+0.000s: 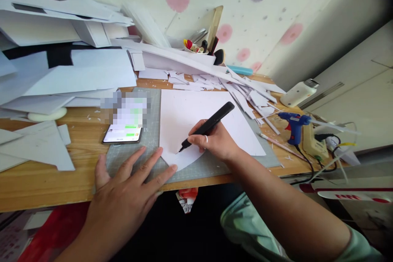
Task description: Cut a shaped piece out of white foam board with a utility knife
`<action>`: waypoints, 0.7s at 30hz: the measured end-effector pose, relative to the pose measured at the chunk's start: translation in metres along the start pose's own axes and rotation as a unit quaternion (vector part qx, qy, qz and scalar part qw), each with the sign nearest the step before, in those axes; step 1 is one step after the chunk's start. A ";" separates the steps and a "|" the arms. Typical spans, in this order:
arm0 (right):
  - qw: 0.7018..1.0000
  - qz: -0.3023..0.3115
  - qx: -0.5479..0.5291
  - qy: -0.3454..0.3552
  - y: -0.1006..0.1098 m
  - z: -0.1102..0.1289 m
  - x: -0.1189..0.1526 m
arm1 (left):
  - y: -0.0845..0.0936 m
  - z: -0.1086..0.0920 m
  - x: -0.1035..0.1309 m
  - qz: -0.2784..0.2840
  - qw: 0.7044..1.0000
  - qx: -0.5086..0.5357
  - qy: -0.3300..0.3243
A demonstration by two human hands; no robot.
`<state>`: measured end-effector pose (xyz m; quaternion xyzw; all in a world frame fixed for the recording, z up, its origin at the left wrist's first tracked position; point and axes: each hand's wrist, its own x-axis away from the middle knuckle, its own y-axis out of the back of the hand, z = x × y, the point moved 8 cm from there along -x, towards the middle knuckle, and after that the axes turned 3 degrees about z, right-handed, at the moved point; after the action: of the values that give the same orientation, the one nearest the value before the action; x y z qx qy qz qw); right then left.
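A white board sheet (pixel 199 110) lies on the grey cutting mat (pixel 147 94). My right hand (pixel 215 139) grips a black pen-shaped tool (pixel 211 123), tilted so that its thin tip meets the sheet near the lower left. A white ring shows on that hand. My left hand (pixel 129 184) is spread at the mat's front edge, fingertips at the sheet's lower left edge, holding nothing. Just beyond its fingers a lit phone (pixel 123 131) rests on the mat, its upper part pixelated.
White board pieces (pixel 76 73) are piled at the left, and scraps (pixel 199 82) lie behind the mat. At the right are a white bottle (pixel 299 92), a blue glue gun (pixel 295 127) and a power strip (pixel 313 143) with cables. A cup of tools (pixel 196 49) stands at the back.
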<state>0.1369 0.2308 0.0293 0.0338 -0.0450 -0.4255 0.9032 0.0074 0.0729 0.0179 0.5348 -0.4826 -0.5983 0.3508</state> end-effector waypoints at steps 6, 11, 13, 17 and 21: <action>0.999 -0.020 -0.041 0.009 0.006 -0.007 0.000 | -0.002 -0.001 0.000 0.005 1.000 -0.022 -0.015; 0.998 -0.034 -0.043 0.015 0.014 -0.010 0.000 | -0.002 -0.001 0.000 0.005 0.999 -0.029 -0.018; 0.999 -0.036 -0.038 0.013 0.017 -0.011 0.000 | -0.002 -0.001 0.000 0.003 0.999 -0.033 -0.018; 0.998 -0.044 -0.034 0.016 0.023 -0.012 -0.001 | -0.005 0.000 0.002 0.001 0.999 -0.036 -0.021; 0.999 -0.035 -0.023 0.018 0.027 -0.011 -0.002 | -0.004 -0.001 0.003 -0.011 0.998 -0.045 -0.030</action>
<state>0.1571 0.2501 0.0208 0.0222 -0.0174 -0.4571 0.8890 0.0078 0.0715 0.0130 0.5054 -0.4596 -0.6392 0.3533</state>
